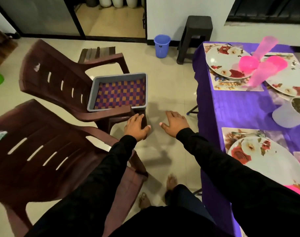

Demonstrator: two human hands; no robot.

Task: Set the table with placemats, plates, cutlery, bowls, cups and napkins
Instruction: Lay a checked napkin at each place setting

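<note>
Head view: both hands reach forward at the middle of the frame, and neither grip holds anything. The left hand [136, 126] has its fingers spread and relaxed, just beside or perhaps brushing the armrest of the nearer-to-tray brown chair [63, 86]; I cannot tell if it touches. The right hand [175, 123] hangs open over the bare floor, fingers loosely extended.

Just above the left hand, a grey tray [119, 76] sits on that chair's seat, and inside it lies a checked purple-and-orange cloth [120, 94], most likely the napkins. From here it looks soft, light and floppy: it should sag if pinched at one corner, so taking it by a folded edge or lifting from beneath with flat fingers would suit it better. The tray itself looks like stiff, light plastic, best taken by its two long rims.

At the right of the frame the tabletop [238, 108], under a purple cover, already carries floral placemats [231, 137], floral plates [222, 62], pink cups [265, 48] and a pink bowl [248, 62]. The plates look hard and breakable, the cups light and easily tipped.

A second brown chair [43, 151] fills the lower left.
</note>
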